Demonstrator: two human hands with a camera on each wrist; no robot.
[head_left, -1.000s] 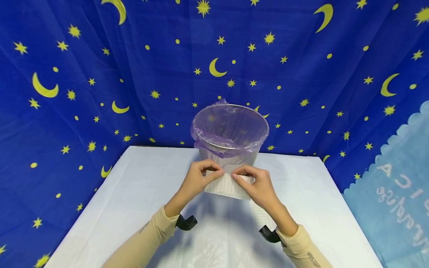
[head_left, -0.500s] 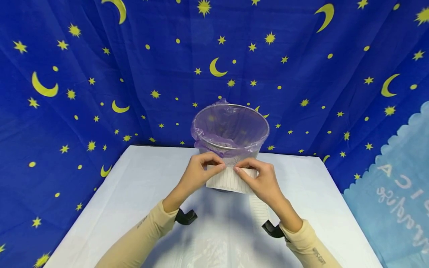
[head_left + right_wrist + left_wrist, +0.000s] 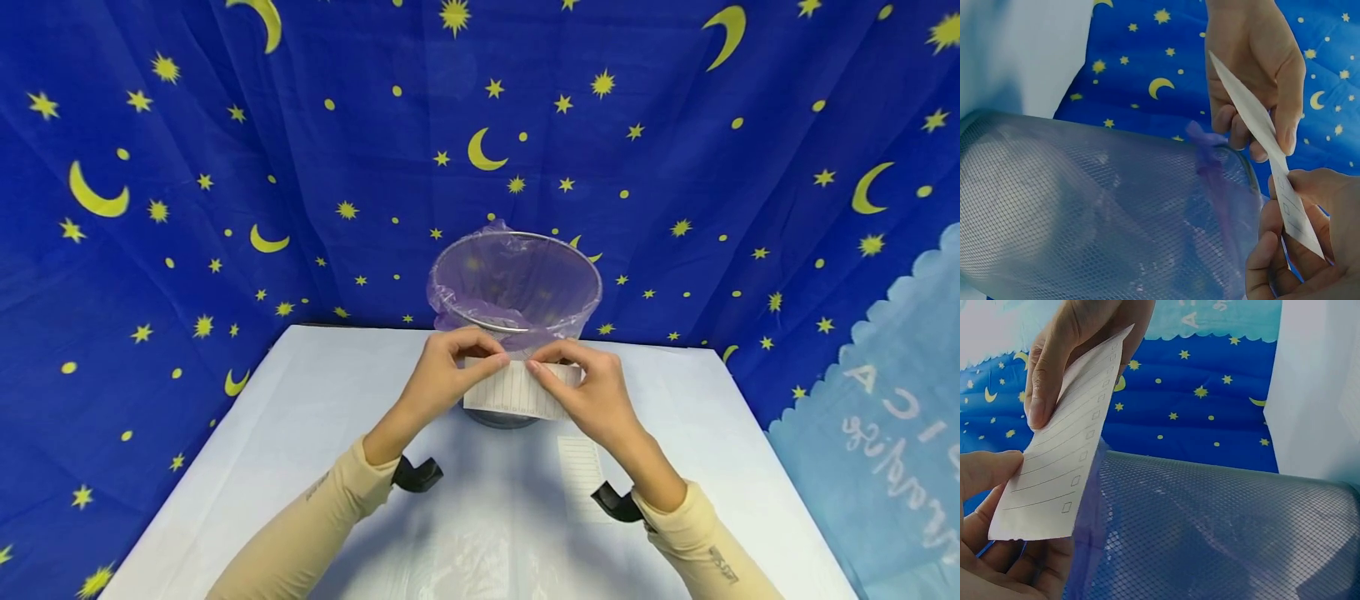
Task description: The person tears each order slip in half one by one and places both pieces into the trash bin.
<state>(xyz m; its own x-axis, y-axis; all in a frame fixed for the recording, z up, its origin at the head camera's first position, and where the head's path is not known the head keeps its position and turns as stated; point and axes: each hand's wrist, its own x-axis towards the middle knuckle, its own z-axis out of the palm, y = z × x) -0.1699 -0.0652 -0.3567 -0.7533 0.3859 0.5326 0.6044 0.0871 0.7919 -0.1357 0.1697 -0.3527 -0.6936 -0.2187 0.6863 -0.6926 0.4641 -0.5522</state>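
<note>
Between both hands, a lined white paper sheet (image 3: pixel 504 390) with small checkboxes along one edge is held up in front of the bin. My left hand (image 3: pixel 447 375) pinches its upper edge with thumb and fingers, left of the middle. The right hand (image 3: pixel 596 390) pinches the same edge a short way to the right. In the left wrist view the sheet (image 3: pixel 1063 456) bends slightly. Just beyond it stands a mesh wastebasket (image 3: pixel 1079 200) with a purple plastic liner (image 3: pixel 487 312) folded over its rim. The hands hide part of the basket's front wall.
A second lined paper sheet (image 3: pixel 581 471) lies flat on the white table (image 3: pixel 337 400), close to the right wrist. Black wrist mounts (image 3: pixel 417 475) jut from both sleeves. A blue star-patterned curtain (image 3: pixel 360 150) encloses the table's back and sides.
Both hands have risen and moved forward with the paper, toward the basket's rim. More of the basket's base and of the sheet on the table shows now.
</note>
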